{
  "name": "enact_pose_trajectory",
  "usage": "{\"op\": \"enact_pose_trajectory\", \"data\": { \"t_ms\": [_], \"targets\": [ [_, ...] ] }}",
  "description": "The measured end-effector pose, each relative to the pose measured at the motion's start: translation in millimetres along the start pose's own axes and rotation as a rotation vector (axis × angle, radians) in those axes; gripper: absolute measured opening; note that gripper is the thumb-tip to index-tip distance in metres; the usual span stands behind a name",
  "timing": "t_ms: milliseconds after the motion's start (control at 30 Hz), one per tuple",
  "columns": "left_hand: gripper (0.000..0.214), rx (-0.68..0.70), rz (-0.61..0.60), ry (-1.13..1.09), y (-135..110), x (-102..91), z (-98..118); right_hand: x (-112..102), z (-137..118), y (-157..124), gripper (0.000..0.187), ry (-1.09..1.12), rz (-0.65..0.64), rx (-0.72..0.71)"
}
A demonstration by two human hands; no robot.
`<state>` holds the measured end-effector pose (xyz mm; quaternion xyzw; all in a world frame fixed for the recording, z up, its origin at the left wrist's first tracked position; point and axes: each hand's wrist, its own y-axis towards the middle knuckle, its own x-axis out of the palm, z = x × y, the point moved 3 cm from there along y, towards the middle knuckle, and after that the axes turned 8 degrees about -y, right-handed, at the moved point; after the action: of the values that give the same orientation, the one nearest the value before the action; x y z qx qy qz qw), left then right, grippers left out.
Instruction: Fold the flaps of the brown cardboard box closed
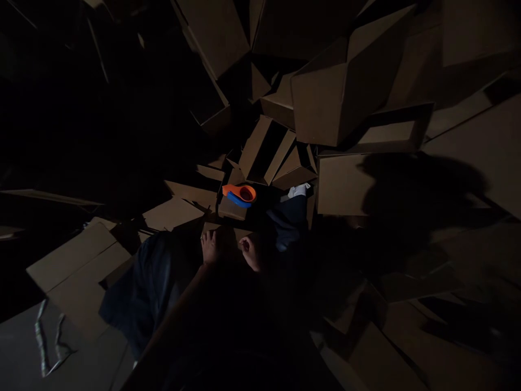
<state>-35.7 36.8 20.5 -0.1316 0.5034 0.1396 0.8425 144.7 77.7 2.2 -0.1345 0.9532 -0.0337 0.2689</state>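
Cardboard box [228, 239], both hands on it, left hand [210, 247] flat, right hand [250, 252] grip unclear

A small brown cardboard box [228, 239] sits low in the middle of the view, between the person's knees, its top flaps lying roughly flat. It is dim and partly in shadow, so its edges are hard to trace. The left hand [210, 247] rests on its left part with fingers spread and pointing away from the person. The right hand [250, 251] touches its right part with fingers curled; whether it grips a flap cannot be told. Just beyond the box, an orange and blue tape dispenser [240, 194] lies on another piece of cardboard, its round opening facing up.
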Motion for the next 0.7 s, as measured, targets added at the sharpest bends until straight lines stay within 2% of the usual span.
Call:
{"op": "enact_pose_trajectory", "data": {
  "t_ms": [167, 333, 400, 567, 700],
  "targets": [
    [0.062, 0.037, -0.123, 0.018, 6, -1.7, -6, -1, -2, -1, 0.008, 0.014, -0.037, 0.038],
    [0.065, 0.048, -0.121, -0.011, 8, -6.7, -6, -5, -6, -2, 0.009, 0.008, -0.076, 0.062],
    [0.061, 0.03, -0.122, -0.032, 7, -10.1, -2, -10, -11, 0, 0.014, -0.066, -0.085, 0.052],
    [0.06, -0.035, -0.164, -0.037, 8, -18.2, 6, -18, -27, 11, 0.021, -0.445, -0.156, 0.095],
    [0.058, -0.036, -0.241, 0.0, 15, -26.3, 10, -19, -36, 19, 0.022, -0.531, -0.198, 0.081]
  ]
}}
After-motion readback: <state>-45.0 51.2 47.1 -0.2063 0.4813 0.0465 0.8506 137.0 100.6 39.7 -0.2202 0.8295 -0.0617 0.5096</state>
